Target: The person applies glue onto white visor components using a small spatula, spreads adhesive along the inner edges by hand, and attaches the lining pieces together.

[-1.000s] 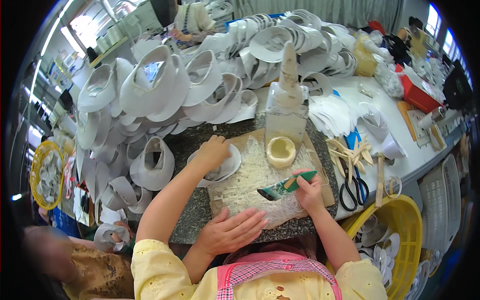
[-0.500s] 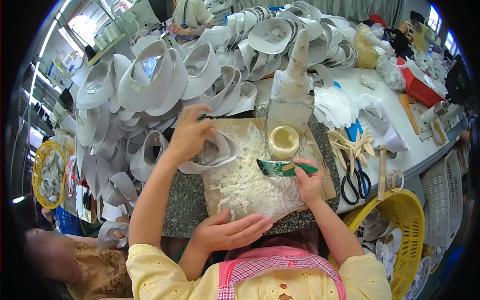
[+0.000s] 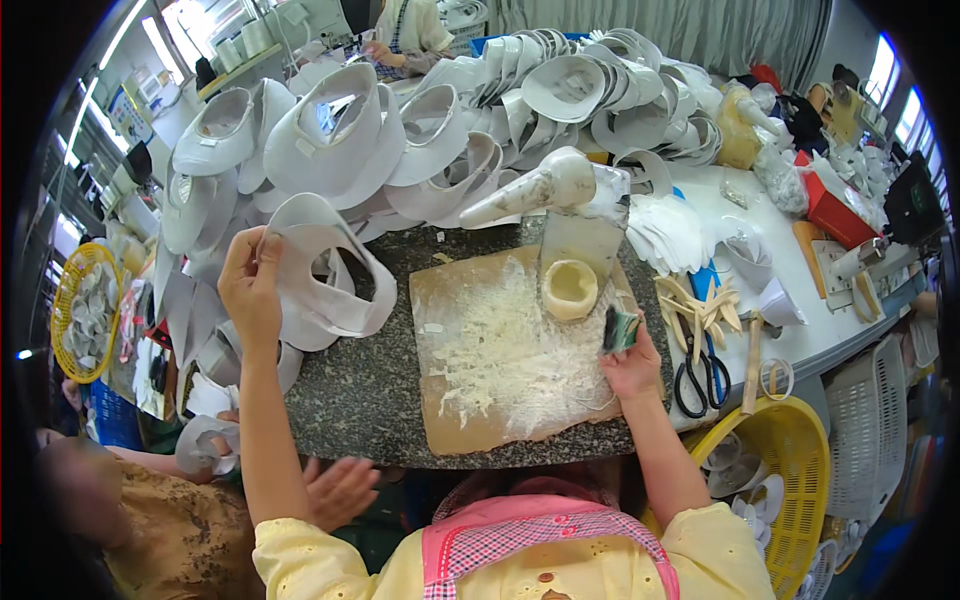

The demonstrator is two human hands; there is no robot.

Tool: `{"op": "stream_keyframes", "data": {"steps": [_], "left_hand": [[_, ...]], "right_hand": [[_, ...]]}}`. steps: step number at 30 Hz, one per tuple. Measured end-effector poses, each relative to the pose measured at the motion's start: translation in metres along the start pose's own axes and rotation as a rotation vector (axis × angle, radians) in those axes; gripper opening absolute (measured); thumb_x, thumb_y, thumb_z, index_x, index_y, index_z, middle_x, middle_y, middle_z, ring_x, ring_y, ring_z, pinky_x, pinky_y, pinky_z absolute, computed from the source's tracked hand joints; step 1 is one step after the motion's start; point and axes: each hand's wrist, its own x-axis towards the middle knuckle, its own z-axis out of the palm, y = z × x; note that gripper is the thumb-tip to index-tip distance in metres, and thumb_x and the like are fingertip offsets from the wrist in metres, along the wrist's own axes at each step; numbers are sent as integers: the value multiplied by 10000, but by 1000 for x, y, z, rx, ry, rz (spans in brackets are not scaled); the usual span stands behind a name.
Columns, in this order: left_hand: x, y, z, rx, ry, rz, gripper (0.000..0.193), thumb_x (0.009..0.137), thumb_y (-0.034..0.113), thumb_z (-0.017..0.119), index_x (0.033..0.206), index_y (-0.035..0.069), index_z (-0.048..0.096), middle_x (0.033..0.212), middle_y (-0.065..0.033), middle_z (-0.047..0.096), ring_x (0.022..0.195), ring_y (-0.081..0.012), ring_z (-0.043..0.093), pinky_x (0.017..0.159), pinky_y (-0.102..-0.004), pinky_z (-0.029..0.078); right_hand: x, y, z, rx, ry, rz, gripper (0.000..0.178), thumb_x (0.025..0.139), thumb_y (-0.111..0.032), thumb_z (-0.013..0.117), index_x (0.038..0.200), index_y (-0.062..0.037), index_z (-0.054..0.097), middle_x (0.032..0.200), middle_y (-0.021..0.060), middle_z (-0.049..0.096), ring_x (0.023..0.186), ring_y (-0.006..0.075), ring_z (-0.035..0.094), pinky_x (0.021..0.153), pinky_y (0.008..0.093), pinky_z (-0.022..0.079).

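Observation:
My left hand [image 3: 252,290] pinches the edge of a white sun visor [image 3: 297,292], lifted beside the cardboard sheet. In my right hand [image 3: 636,368] is a green-handled brush [image 3: 621,331], its dark end turned up, over the sheet's right edge. The brown cardboard [image 3: 440,400] lies on a speckled stone slab [image 3: 350,400] and is caked with cream-coloured paste. At its far right stands a translucent container with a round, paste-coated opening [image 3: 572,290]. Behind that opening, a smeared white cone [image 3: 530,190] points left.
Stacked white visors [image 3: 340,140] fill the far left and back. To the right lie black-handled scissors [image 3: 703,385], wooden clips [image 3: 700,305] and white pieces [image 3: 665,222]. A yellow basket [image 3: 800,470] stands at lower right. Another person's hand [image 3: 340,492] shows at lower left.
My left hand has drawn the visor left off the cardboard and raised it. The brush has turned upright in my right hand. The cone now points left. The other person's hand has withdrawn left.

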Motion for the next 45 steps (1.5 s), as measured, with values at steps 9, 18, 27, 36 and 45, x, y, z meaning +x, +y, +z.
{"op": "stream_keyframes", "data": {"steps": [9, 18, 27, 36, 45], "left_hand": [[-16, 31, -23, 3, 163, -80, 136, 763, 148, 541, 762, 13, 530, 665, 38, 474, 598, -17, 391, 537, -142, 306], [-144, -14, -33, -687, 123, -804, 22, 719, 44, 476, 702, 48, 491, 623, 46, 416, 580, -30, 397, 527, -154, 316], [-229, 7, -27, -864, 21, -1066, 74, 761, 50, 459, 690, 36, 477, 643, 3, 499, 564, -53, 464, 535, -177, 382], [-251, 21, -36, -886, -24, -1004, 54, 766, 49, 461, 730, 15, 482, 668, -14, 511, 584, -55, 478, 542, -175, 392], [-260, 19, -23, -936, -17, -950, 64, 777, 88, 480, 748, 31, 484, 671, -4, 507, 585, -54, 479, 534, -171, 393]], "right_hand": [[3, -27, 87, -675, -32, -396, 180, 776, -94, 477, 932, -6, 495, 741, 89, 568, 474, 73, 473, 463, 201, 404], [10, 22, 125, -1162, -181, -359, 123, 752, -40, 515, 865, 2, 538, 712, 40, 542, 509, 58, 489, 432, 170, 410], [-29, 20, 121, -1419, -262, -151, 84, 734, -56, 512, 797, -10, 544, 561, -10, 499, 437, 24, 423, 389, 159, 318], [-28, -12, 127, -1543, -58, -446, 80, 709, -38, 497, 768, -13, 544, 529, -15, 480, 395, 31, 396, 359, 166, 292], [-43, -37, 124, -1518, -79, -418, 54, 711, -53, 498, 736, -27, 538, 525, -23, 465, 400, 29, 387, 359, 161, 287]]}}
